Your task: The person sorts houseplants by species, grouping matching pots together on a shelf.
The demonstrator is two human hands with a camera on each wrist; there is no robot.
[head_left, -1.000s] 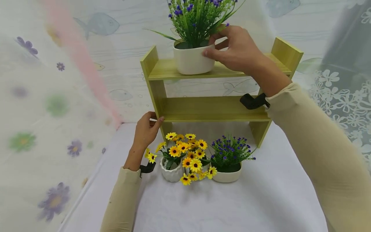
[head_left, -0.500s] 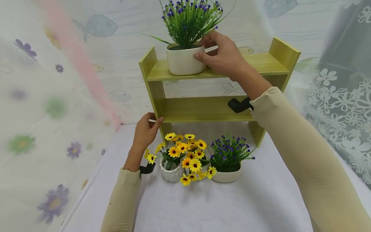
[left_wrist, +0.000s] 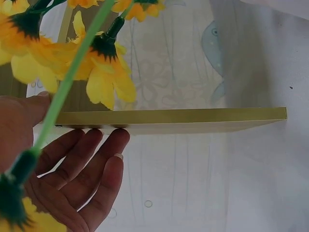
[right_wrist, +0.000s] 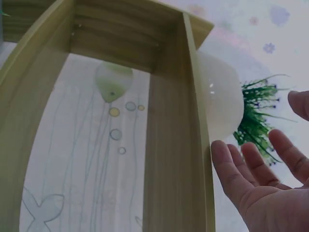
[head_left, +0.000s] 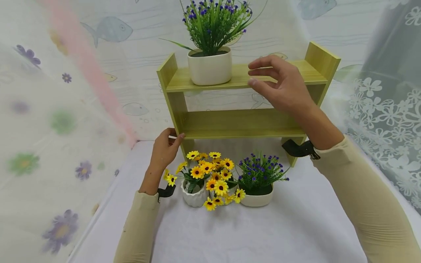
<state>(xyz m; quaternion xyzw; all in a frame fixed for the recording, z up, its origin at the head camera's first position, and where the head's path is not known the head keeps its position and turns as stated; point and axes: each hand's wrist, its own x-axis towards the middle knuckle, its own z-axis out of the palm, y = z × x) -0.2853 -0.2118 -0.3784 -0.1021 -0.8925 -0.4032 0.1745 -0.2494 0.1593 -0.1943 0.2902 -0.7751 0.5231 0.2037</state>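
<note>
A white oval pot (head_left: 209,68) of purple artificial flowers (head_left: 215,27) stands upright on the left part of the wooden shelf's top board (head_left: 241,75). My right hand (head_left: 284,82) hovers to the right of that pot, fingers spread and apart from it, holding nothing; the right wrist view shows its fingers beside the board's edge. My left hand (head_left: 165,148) grips the shelf's left side panel (left_wrist: 174,116), thumb on the inner side and fingers against the outer face. In the left wrist view, yellow flowers (left_wrist: 104,63) partly cover this grip.
In front of the shelf, on the white tablecloth (head_left: 256,233), stand a white fluted pot (head_left: 194,198) with yellow sunflowers (head_left: 221,187) and a second oval pot (head_left: 257,200) of purple flowers. The shelf's middle board (head_left: 230,124) lies behind them. Printed curtains hang around.
The purple flower pot has slid left along the top board and come to rest. My right hand has let go of it and drawn back to the right. My left hand has stayed put.
</note>
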